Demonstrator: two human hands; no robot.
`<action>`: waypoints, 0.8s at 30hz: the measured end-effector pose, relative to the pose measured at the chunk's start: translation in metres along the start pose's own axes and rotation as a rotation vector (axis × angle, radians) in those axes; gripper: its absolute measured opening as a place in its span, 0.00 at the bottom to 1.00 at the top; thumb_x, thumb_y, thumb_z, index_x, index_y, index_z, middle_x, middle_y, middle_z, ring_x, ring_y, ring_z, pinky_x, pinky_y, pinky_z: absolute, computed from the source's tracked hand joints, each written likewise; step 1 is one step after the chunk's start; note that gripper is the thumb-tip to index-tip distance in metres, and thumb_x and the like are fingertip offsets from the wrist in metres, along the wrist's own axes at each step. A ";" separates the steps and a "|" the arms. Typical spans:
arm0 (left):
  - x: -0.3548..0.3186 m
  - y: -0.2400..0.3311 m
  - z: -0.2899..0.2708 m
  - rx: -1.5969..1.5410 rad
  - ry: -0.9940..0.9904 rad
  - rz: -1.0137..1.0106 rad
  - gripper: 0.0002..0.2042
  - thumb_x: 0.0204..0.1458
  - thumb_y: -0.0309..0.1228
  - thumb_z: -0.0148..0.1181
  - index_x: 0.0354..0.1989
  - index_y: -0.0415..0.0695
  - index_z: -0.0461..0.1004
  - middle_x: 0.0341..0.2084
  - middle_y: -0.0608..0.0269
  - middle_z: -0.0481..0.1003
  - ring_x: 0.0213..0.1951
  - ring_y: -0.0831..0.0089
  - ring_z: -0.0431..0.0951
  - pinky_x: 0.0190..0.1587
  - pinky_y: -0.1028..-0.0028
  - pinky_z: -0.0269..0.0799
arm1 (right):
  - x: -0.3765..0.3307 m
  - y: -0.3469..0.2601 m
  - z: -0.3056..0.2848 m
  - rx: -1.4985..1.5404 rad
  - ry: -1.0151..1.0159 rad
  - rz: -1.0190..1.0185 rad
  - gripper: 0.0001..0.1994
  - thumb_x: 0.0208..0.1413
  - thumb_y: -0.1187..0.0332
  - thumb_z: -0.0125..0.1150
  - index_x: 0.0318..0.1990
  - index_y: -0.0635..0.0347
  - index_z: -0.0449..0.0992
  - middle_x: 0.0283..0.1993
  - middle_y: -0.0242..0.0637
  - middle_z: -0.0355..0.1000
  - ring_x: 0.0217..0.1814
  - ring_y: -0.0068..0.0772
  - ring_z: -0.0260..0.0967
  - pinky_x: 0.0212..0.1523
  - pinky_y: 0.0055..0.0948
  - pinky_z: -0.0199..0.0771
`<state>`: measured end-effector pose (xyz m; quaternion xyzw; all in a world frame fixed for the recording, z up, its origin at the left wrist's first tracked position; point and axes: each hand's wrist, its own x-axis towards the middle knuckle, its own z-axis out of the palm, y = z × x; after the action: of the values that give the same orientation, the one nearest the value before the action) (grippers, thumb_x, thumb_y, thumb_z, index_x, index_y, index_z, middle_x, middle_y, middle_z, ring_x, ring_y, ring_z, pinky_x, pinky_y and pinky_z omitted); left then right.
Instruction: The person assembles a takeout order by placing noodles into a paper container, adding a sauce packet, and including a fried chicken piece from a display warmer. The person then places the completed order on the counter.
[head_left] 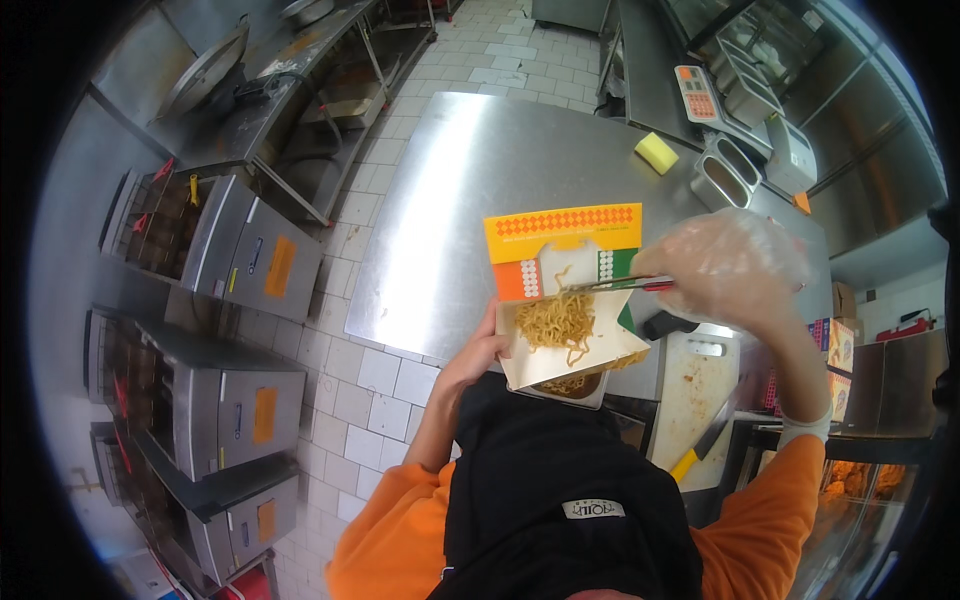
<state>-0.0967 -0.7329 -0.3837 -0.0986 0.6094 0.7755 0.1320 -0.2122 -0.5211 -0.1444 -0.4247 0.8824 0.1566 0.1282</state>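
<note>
My left hand [472, 362] holds a white cardboard takeaway box [562, 355] from its left side, its yellow and orange patterned lid [563, 235] flipped open away from me. Yellow noodles [556, 320] fill the box. My right hand [722, 268], in a clear plastic glove, grips metal tongs [612, 284] whose tips hold a clump of noodles above the box. Under the box sits a metal pan [580, 388] with more noodles showing at its edge.
A steel table [450, 200] lies ahead with a yellow sponge [656, 152] and two metal containers [728, 172] at its far right. A white cutting board [692, 392] with a yellow-handled knife [706, 444] is on my right. Fryers [215, 400] line the left wall.
</note>
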 end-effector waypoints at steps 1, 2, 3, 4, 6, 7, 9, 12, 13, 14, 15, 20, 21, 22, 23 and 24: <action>-0.001 -0.001 -0.002 -0.017 -0.006 -0.006 0.41 0.35 0.21 0.45 0.67 0.48 0.46 0.47 0.63 0.63 0.39 0.76 0.63 0.36 0.82 0.61 | -0.005 0.002 -0.002 0.010 0.043 0.051 0.10 0.48 0.69 0.56 0.38 0.49 0.80 0.33 0.36 0.76 0.39 0.35 0.75 0.38 0.33 0.74; -0.001 -0.001 -0.003 -0.023 -0.008 0.003 0.41 0.35 0.21 0.45 0.67 0.48 0.47 0.47 0.63 0.63 0.39 0.76 0.63 0.36 0.82 0.61 | -0.009 0.002 -0.002 0.046 0.136 0.034 0.10 0.49 0.69 0.56 0.39 0.49 0.80 0.33 0.35 0.76 0.39 0.34 0.75 0.38 0.33 0.74; -0.001 -0.002 -0.003 -0.051 -0.016 -0.016 0.41 0.35 0.21 0.45 0.67 0.48 0.47 0.47 0.63 0.63 0.39 0.76 0.63 0.36 0.82 0.61 | -0.011 0.000 0.000 0.046 0.182 0.057 0.10 0.49 0.68 0.57 0.39 0.48 0.80 0.33 0.35 0.76 0.38 0.34 0.75 0.38 0.33 0.74; 0.000 -0.002 -0.004 -0.069 -0.019 -0.019 0.41 0.35 0.21 0.45 0.67 0.49 0.48 0.47 0.63 0.63 0.39 0.77 0.63 0.36 0.82 0.61 | -0.013 -0.002 0.003 0.043 0.200 0.101 0.10 0.50 0.67 0.57 0.40 0.48 0.80 0.33 0.35 0.76 0.38 0.34 0.75 0.38 0.33 0.74; 0.000 -0.002 -0.005 -0.083 -0.012 -0.031 0.41 0.35 0.21 0.45 0.67 0.49 0.48 0.47 0.64 0.63 0.40 0.77 0.63 0.37 0.82 0.61 | -0.010 -0.011 0.014 0.079 0.096 0.019 0.09 0.51 0.66 0.58 0.39 0.49 0.80 0.33 0.35 0.76 0.38 0.33 0.75 0.40 0.33 0.74; 0.001 -0.002 -0.005 -0.079 -0.002 -0.039 0.41 0.35 0.21 0.45 0.67 0.49 0.48 0.48 0.64 0.63 0.40 0.77 0.63 0.37 0.82 0.61 | -0.009 -0.014 0.019 0.107 0.027 0.001 0.09 0.51 0.65 0.58 0.39 0.49 0.80 0.33 0.35 0.76 0.38 0.33 0.75 0.40 0.33 0.74; 0.000 0.000 -0.007 -0.054 0.009 -0.040 0.41 0.34 0.21 0.45 0.67 0.48 0.48 0.49 0.63 0.63 0.43 0.76 0.63 0.39 0.82 0.61 | -0.012 -0.017 0.028 0.037 -0.107 -0.042 0.11 0.49 0.64 0.61 0.42 0.47 0.79 0.32 0.34 0.76 0.38 0.30 0.74 0.41 0.33 0.74; -0.002 0.002 -0.009 -0.024 0.031 0.016 0.42 0.33 0.21 0.45 0.67 0.47 0.48 0.53 0.61 0.62 0.49 0.73 0.62 0.44 0.81 0.61 | -0.027 -0.007 0.032 0.063 0.020 -0.028 0.15 0.47 0.62 0.66 0.45 0.43 0.78 0.29 0.31 0.75 0.33 0.27 0.72 0.39 0.31 0.73; -0.003 0.002 -0.009 -0.034 0.050 0.064 0.42 0.33 0.20 0.45 0.67 0.47 0.49 0.54 0.61 0.61 0.52 0.72 0.61 0.46 0.81 0.61 | -0.035 0.001 0.030 0.057 0.142 -0.044 0.15 0.47 0.62 0.66 0.45 0.43 0.78 0.29 0.31 0.75 0.33 0.27 0.72 0.39 0.31 0.73; -0.003 0.001 -0.009 -0.042 0.067 0.113 0.42 0.32 0.20 0.45 0.66 0.46 0.49 0.55 0.60 0.61 0.54 0.71 0.60 0.47 0.81 0.61 | -0.043 0.009 0.027 0.011 0.199 -0.018 0.15 0.46 0.62 0.67 0.45 0.44 0.78 0.29 0.30 0.75 0.33 0.26 0.72 0.39 0.30 0.73; -0.003 0.001 -0.010 -0.054 0.065 0.108 0.42 0.32 0.20 0.44 0.67 0.46 0.49 0.57 0.60 0.60 0.55 0.71 0.59 0.48 0.81 0.60 | -0.050 0.015 0.024 0.051 0.212 -0.024 0.16 0.45 0.63 0.68 0.45 0.44 0.78 0.30 0.30 0.75 0.33 0.26 0.72 0.39 0.30 0.73; -0.002 -0.003 -0.017 -0.097 0.053 0.063 0.45 0.30 0.19 0.45 0.68 0.46 0.47 0.60 0.59 0.56 0.59 0.70 0.57 0.51 0.81 0.59 | -0.072 0.027 0.013 0.070 -0.004 0.114 0.16 0.42 0.65 0.70 0.43 0.43 0.79 0.30 0.29 0.74 0.34 0.27 0.72 0.39 0.31 0.73; -0.003 -0.004 -0.019 -0.129 0.043 0.029 0.46 0.30 0.19 0.45 0.69 0.47 0.46 0.61 0.59 0.56 0.59 0.70 0.56 0.51 0.81 0.59 | -0.072 0.023 0.014 0.091 0.002 0.067 0.16 0.42 0.65 0.70 0.42 0.43 0.80 0.30 0.28 0.74 0.34 0.28 0.72 0.39 0.31 0.72; -0.003 -0.005 -0.020 -0.151 0.040 -0.001 0.46 0.30 0.19 0.45 0.69 0.47 0.45 0.62 0.59 0.56 0.60 0.70 0.56 0.52 0.81 0.59 | -0.070 0.017 0.015 0.118 0.068 0.034 0.16 0.41 0.65 0.70 0.42 0.43 0.80 0.29 0.28 0.74 0.34 0.28 0.72 0.39 0.31 0.72; -0.003 -0.007 -0.020 -0.173 0.037 -0.018 0.47 0.30 0.19 0.45 0.69 0.47 0.45 0.62 0.59 0.55 0.60 0.70 0.56 0.52 0.81 0.59 | -0.068 0.011 0.018 0.109 0.069 0.048 0.16 0.41 0.65 0.70 0.41 0.42 0.80 0.28 0.28 0.73 0.34 0.29 0.72 0.39 0.31 0.72; -0.002 -0.007 -0.020 -0.188 0.023 -0.022 0.47 0.30 0.19 0.45 0.70 0.47 0.44 0.62 0.59 0.55 0.61 0.70 0.56 0.53 0.80 0.58 | -0.065 0.006 0.020 0.102 0.129 -0.007 0.15 0.41 0.65 0.70 0.41 0.42 0.81 0.27 0.28 0.73 0.34 0.29 0.72 0.39 0.31 0.71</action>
<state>-0.0922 -0.7511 -0.3946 -0.1262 0.5342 0.8267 0.1236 -0.1752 -0.4639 -0.1384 -0.4298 0.8942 0.0834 0.0931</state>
